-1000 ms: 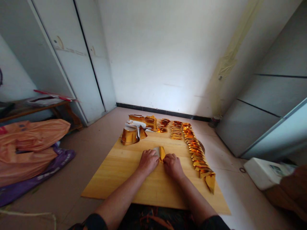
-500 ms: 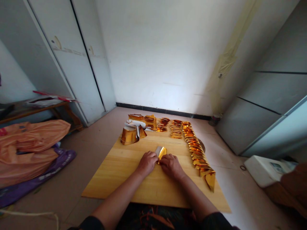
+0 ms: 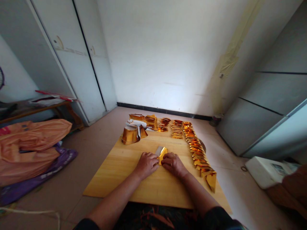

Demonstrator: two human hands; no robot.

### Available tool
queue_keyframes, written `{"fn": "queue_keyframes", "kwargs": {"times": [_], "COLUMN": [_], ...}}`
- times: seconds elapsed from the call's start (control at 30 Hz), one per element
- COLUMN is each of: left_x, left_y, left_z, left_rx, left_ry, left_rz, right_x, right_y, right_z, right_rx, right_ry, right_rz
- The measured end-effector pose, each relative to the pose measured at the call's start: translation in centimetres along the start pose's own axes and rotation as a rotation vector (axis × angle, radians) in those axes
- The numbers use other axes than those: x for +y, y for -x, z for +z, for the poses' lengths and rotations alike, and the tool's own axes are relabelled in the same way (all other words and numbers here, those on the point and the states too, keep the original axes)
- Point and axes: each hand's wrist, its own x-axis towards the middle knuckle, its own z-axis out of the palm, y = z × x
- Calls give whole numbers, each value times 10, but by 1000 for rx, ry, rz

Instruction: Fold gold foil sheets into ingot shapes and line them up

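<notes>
A sheet of gold foil paper, partly folded over with its pale back showing, lies between my hands at the middle of the wooden board. My left hand has its curled fingers on the sheet's left side. On the right side, the bent fingers of my right hand grip the near edge. The fingertips are partly hidden. Beyond my left hand stands a curved stack of gold paper with white backs. Folded gold paper pieces overlap in a long row down the board's right side.
Shorter rows of folded gold pieces and gold paper bundles line the board's far edge. An orange bag lies on the floor at left. At right are a white box and a grey cabinet.
My hands have shifted slightly along the foil paper, the right one a little to the right, and more of the gold fold shows between them. The whole view has moved slightly.
</notes>
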Motion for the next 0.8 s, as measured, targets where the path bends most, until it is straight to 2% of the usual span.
{"fn": "queue_keyframes", "kwargs": {"times": [0.2, 0.5, 0.8], "left_x": [0, -4, -2], "left_y": [-4, -1, -2], "left_z": [4, 10, 8], "left_rx": [13, 91, 80], "left_ry": [-16, -36, -16], "left_rz": [-27, 19, -1], "right_x": [4, 6, 11], "right_y": [0, 3, -2], "right_z": [0, 0, 4], "right_rx": [-21, 28, 36], "right_ry": [-29, -79, -28], "right_rz": [-5, 17, -10]}}
